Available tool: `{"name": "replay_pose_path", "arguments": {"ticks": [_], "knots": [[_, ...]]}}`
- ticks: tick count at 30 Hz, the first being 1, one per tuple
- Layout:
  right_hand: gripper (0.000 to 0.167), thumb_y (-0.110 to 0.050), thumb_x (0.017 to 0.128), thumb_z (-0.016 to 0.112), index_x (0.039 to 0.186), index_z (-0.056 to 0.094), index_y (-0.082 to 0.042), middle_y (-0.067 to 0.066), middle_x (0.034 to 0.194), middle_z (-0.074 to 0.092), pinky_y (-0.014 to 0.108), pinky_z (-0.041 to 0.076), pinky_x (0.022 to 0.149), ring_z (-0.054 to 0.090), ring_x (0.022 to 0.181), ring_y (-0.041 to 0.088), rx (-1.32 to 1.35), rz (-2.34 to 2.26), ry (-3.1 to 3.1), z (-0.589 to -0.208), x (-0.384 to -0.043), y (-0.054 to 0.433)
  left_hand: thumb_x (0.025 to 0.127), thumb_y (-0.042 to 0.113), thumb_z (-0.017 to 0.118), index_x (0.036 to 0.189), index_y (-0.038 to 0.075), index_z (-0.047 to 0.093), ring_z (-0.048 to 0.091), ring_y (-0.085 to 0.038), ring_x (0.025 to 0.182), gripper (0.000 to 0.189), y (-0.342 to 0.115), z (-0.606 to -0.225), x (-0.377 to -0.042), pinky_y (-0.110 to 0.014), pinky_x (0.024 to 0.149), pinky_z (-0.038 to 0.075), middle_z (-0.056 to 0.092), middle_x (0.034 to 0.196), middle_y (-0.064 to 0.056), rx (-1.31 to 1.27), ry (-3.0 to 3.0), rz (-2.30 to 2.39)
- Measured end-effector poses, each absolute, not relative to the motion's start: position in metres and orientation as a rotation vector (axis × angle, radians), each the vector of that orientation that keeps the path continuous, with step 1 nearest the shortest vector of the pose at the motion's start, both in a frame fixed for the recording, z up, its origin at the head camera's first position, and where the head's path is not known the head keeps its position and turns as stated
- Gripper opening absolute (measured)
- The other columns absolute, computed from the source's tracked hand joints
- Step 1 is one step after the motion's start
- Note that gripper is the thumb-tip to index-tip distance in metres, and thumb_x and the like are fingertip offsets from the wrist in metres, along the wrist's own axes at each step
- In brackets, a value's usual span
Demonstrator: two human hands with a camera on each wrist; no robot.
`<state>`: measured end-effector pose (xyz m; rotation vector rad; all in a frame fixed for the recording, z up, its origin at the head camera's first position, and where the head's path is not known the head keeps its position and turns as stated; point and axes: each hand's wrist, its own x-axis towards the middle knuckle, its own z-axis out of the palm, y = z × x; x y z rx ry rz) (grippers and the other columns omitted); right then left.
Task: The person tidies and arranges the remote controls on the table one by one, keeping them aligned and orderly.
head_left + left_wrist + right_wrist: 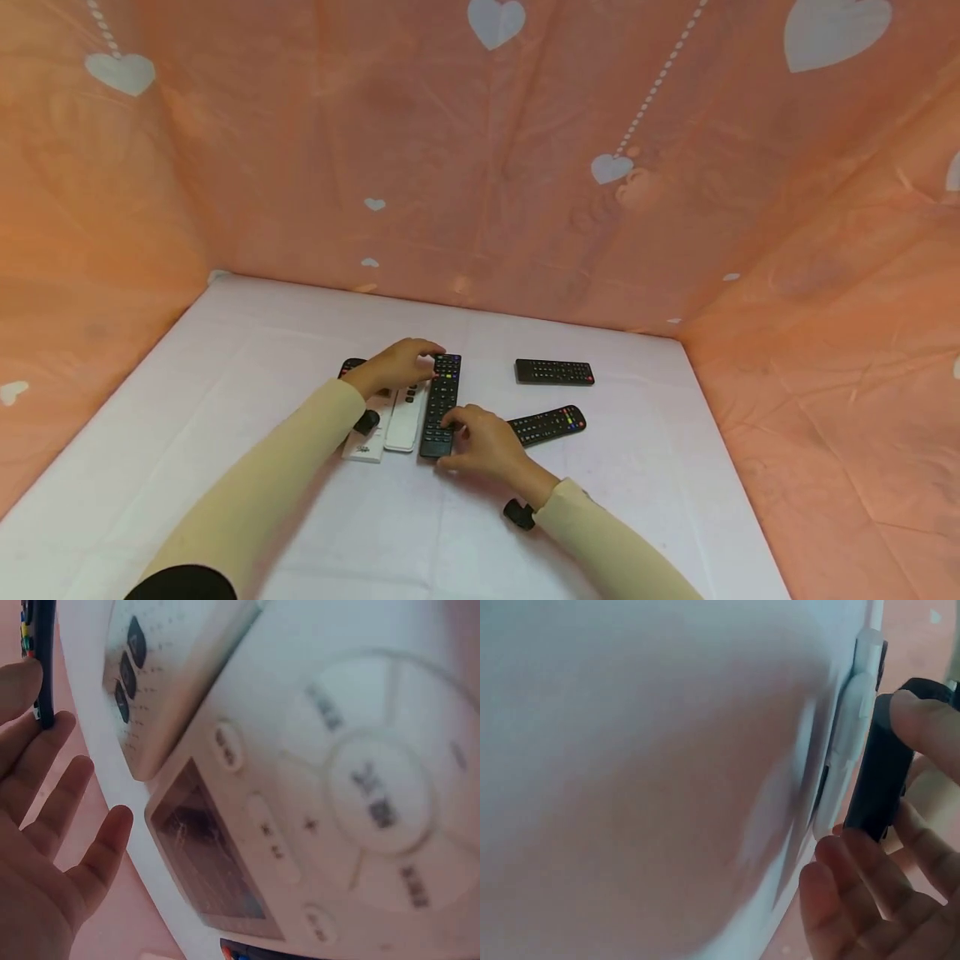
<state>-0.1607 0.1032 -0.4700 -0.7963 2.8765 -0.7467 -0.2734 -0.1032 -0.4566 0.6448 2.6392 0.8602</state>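
Observation:
A long black remote control with rows of small buttons points away from me, just right of two white remotes. My left hand pinches its far end between thumb and fingertip, the other fingers spread, as the left wrist view shows. At the near end, my right hand grips it, with thumb and fingers on either side. Beside it lies a white remote with a few dark buttons. Left of that, a white remote with a small screen is partly covered by my left wrist.
Another black remote shows partly behind my left wrist. To the right, one black remote lies crosswise, and another lies slanted, partly behind my right hand. Orange cloth with hearts hangs around the white table.

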Motion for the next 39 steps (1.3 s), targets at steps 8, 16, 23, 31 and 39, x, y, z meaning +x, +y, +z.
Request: {"name": "replay_pose_path", "arguments": {"ticks": [8,16,23,31,39], "knots": [[0.049,-0.042,0.065,0.085,0.106,0.064,-0.025,-0.009,0.09,0.061,0.019,0.045,0.064,0.055,0.077,0.003,-0.758,-0.669,2.88,-0.476,-0.163,0.096,0.096,0.026,0.06,0.141,0.018,0.05,0.047,-0.035,0.131,0.047,-0.104,-0.462,-0.278,-0.053,0.105,0.04,0.051,0.142,-0.015,0.586,2.61,0.823],[0.048,-0.043,0.066,0.085,0.105,0.063,-0.023,-0.01,0.088,0.059,0.018,0.044,0.064,0.052,0.074,0.002,-0.789,-0.626,2.877,-0.48,-0.165,0.094,0.094,0.019,0.062,0.138,0.01,0.052,0.045,-0.035,0.132,0.046,-0.102,-0.459,-0.275,-0.05,0.108,0.038,0.053,0.139,-0.016,0.627,2.617,0.782],[0.048,-0.042,0.066,0.084,0.104,0.063,-0.022,-0.008,0.089,0.062,0.021,0.046,0.068,0.053,0.077,0.004,-0.807,-0.581,2.872,-0.48,-0.166,0.089,0.093,0.018,0.063,0.136,0.007,0.053,0.05,-0.032,0.128,0.046,-0.101,-0.461,-0.275,-0.047,0.108,0.04,0.057,0.133,-0.015,0.61,2.605,0.748],[0.052,-0.041,0.066,0.084,0.107,0.058,-0.022,-0.004,0.094,0.063,0.024,0.048,0.069,0.056,0.08,0.007,-0.834,-0.516,2.855,-0.478,-0.167,0.091,0.091,0.02,0.066,0.136,0.007,0.053,0.054,-0.03,0.12,0.048,-0.102,-0.464,-0.279,-0.045,0.103,0.044,0.058,0.127,-0.014,0.616,2.621,0.739],[0.054,-0.029,0.076,0.079,0.124,0.057,-0.019,0.001,0.113,0.064,0.025,0.05,0.08,0.06,0.096,0.014,-0.8,-0.846,2.635,-0.471,-0.165,0.112,0.093,0.024,0.063,0.136,0.007,0.052,0.053,-0.032,0.121,0.047,-0.107,-0.458,-0.268,-0.048,0.101,0.045,0.055,0.131,-0.016,0.676,2.661,0.822]]}}
